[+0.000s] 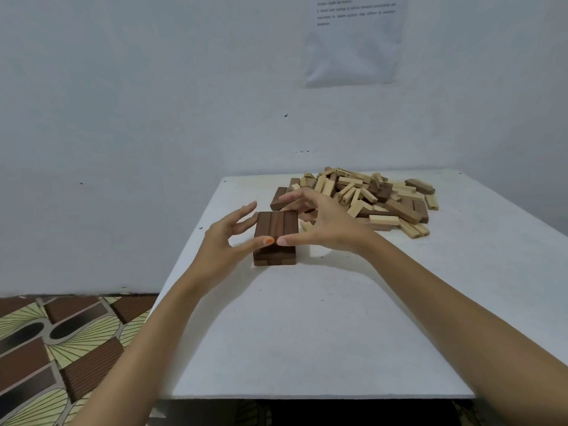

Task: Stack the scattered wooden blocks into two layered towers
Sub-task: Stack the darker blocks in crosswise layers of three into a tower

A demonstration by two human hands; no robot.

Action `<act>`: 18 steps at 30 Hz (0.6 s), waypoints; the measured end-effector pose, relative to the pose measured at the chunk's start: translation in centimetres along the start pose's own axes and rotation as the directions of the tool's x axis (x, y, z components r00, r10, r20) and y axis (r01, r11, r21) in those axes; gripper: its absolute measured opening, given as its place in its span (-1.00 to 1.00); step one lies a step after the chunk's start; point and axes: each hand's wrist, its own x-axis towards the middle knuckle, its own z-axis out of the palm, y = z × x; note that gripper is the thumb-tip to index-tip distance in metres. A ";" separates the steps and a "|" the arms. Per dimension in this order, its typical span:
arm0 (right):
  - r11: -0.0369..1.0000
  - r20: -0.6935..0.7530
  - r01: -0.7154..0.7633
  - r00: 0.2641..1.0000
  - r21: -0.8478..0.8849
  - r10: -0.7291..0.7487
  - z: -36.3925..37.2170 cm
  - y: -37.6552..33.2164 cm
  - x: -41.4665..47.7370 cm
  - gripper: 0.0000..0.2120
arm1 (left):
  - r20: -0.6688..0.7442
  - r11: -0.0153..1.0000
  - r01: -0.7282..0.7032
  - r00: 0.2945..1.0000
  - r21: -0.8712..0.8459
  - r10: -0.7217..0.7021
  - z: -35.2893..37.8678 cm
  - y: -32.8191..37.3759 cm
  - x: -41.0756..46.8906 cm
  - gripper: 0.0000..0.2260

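Head view, centre frame: your left hand point(229, 238) and right hand point(319, 222) flank the two-layer dark tower point(276, 229). Fingers are loosely spread and the thumbs meet at its near edge, likely squaring the top layer. The loose blocks point(362, 198) lie heaped just behind, right of centre on the table point(307, 318).

A white table point(307, 318) carries everything. Near its left edge sits a low stack point(278, 229) of dark blocks. Three lie side by side on top, over at least one more layer that rests on the tabletop; the exact count is hard to tell. Toward the far right corner lies a loose pile point(362, 195) of pale and dark blocks, jumbled at all angles. A few pale blocks point(415, 230) lie flat at the pile's near edge.
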 end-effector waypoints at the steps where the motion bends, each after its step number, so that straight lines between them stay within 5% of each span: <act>1: 1.000 0.004 0.002 1.000 -0.018 -0.002 0.2 0.1 0.0 -0.39 | -0.004 1.000 0.003 1.000 0.000 -0.003 0.0 -0.2 -0.1 -0.37; 18: 0.999 0.021 -0.028 0.999 -0.027 0.028 1.3 1.0 -0.4 -0.36 | -0.006 0.997 0.057 0.998 0.055 -0.057 -0.1 -1.3 0.0 -0.35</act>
